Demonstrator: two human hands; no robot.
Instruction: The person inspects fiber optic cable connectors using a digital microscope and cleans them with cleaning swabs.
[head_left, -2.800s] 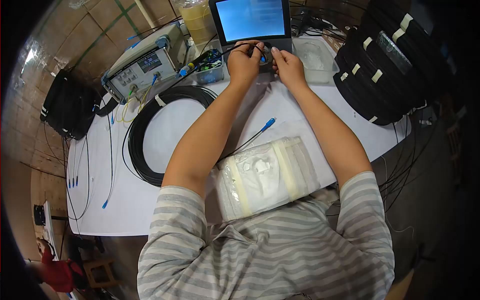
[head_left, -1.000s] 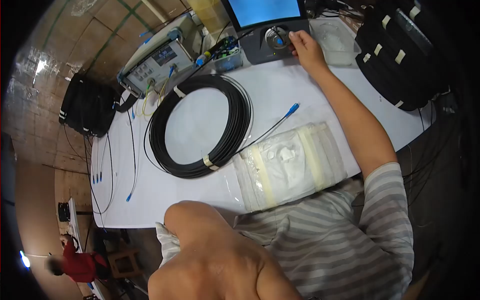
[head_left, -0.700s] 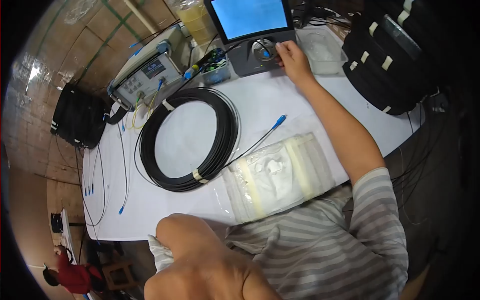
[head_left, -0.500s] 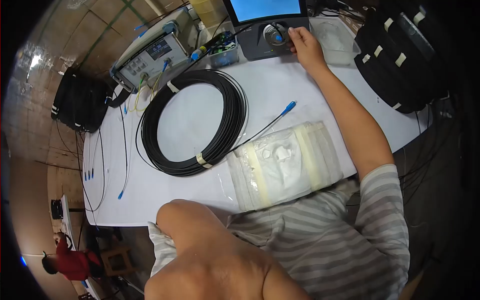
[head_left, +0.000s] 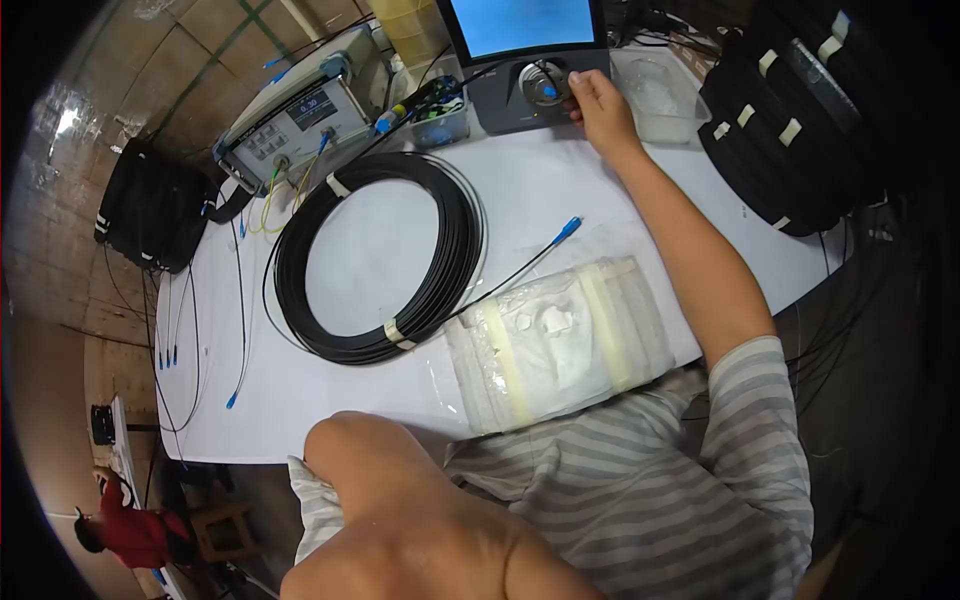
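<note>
My right hand (head_left: 602,108) is at the front of a dark desktop device with a lit blue screen (head_left: 525,28). Its thumb and fingers are closed at the right rim of the round metal dial (head_left: 533,88); the fingertips are partly hidden. A blue connector (head_left: 550,92) on a black cable sits in the middle of this dial. My left arm is bent up close to the camera, and my left hand (head_left: 430,570) is large and blurred at the bottom edge, its fingers out of sight. Before me lies a coil of black cable (head_left: 290,270), with one blue-tipped end (head_left: 568,229) reaching right.
A clear plastic-wrapped packet (head_left: 560,345) lies at the table's front edge. A meter (head_left: 300,115) with plugged-in leads stands at back left. Clear tubs (head_left: 660,125) flank the device. Black coils are stacked right (head_left: 790,130) and left (head_left: 150,200). Another person in red (head_left: 140,535) sits far left.
The whole view has shifted slightly, so the table things appear a little lower and further left. My right hand stays at the dial, and the left arm keeps its bent pose.
</note>
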